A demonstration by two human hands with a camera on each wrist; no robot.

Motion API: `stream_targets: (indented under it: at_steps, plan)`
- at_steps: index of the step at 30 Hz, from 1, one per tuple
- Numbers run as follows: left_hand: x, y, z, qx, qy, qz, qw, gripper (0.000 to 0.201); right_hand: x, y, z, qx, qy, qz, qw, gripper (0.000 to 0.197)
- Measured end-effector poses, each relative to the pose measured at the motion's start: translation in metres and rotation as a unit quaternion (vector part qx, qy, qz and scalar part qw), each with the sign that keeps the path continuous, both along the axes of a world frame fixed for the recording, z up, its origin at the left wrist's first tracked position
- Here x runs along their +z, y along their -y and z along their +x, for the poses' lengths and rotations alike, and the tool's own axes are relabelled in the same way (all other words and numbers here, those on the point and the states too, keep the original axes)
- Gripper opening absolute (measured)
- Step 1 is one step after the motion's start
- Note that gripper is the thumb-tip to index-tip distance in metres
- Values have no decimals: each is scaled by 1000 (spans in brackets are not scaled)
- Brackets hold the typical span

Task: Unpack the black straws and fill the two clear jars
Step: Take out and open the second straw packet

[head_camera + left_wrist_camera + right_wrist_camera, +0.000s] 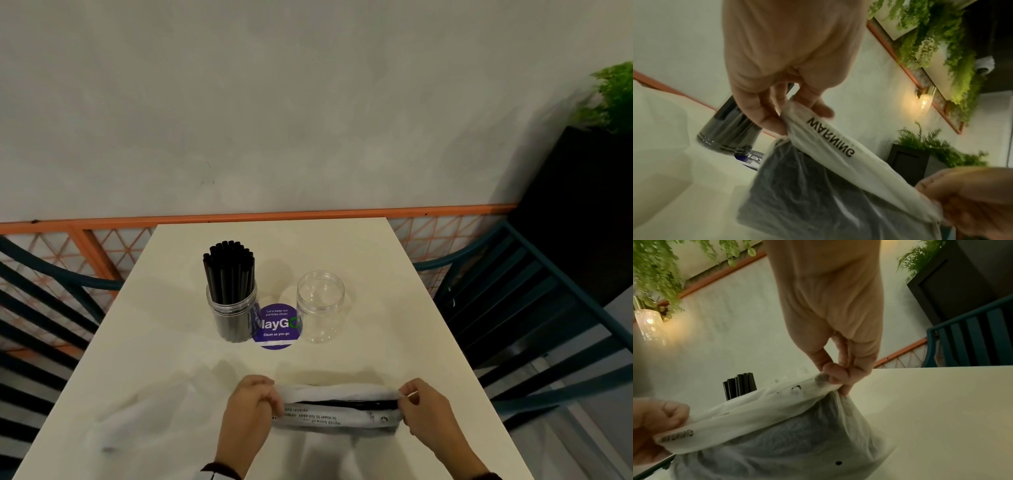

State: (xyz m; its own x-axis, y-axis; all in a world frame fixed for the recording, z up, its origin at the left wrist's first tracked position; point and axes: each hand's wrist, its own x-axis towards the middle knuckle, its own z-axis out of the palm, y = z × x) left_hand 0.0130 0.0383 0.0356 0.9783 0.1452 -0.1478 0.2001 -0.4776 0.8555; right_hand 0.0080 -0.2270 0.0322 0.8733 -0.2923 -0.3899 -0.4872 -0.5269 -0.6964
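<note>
A cloudy plastic bag of black straws [337,407] hangs over the table's near edge, its top band stretched between both hands. My left hand [255,399] pinches the band's left end [797,107]; the word WARNING [830,138] is printed on it. My right hand [416,399] pinches the right end [828,381]. Dark straws [807,194] show through the film below. Farther back stands a clear jar packed with upright black straws [233,298]. To its right is an empty clear jar [321,306].
A purple round sticker [276,327] lies on the white table [394,342] between the jars. An empty crumpled plastic bag [137,414] lies at the near left. Teal chairs [534,308] flank the table, and a black planter [582,212] stands at the right.
</note>
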Motion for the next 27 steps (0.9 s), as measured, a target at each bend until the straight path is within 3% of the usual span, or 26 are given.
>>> stream_targets:
  at_steps: [2,4,6,8,11,14,19,21,25,27]
  plan:
    - [-4,1,-1,-22,2,39,999,62,-3,2,0,15,2,-24,1000,15]
    - [-4,1,-1,-44,17,94,994,42,-3,1,1,68,25,-66,995,12]
    - [0,1,0,-47,42,118,991,23,-1,-4,1,140,59,-141,978,7]
    - [6,2,2,-43,57,104,992,13,3,-15,2,195,140,-187,953,14]
    - [9,4,4,-48,57,85,994,23,11,-46,6,305,231,-127,915,20]
    - [15,7,1,-101,55,56,992,41,15,-79,12,414,205,-93,882,30]
    - [26,4,-2,-162,85,35,982,57,19,-100,25,427,182,-131,876,56]
    - [28,4,-2,-182,101,39,977,59,26,-99,29,452,163,-135,867,51]
    - [36,13,-5,-232,124,41,964,57,42,-103,30,522,143,-167,824,25]
    - [43,17,-6,-245,129,-1,961,50,44,-104,32,515,143,-166,829,19]
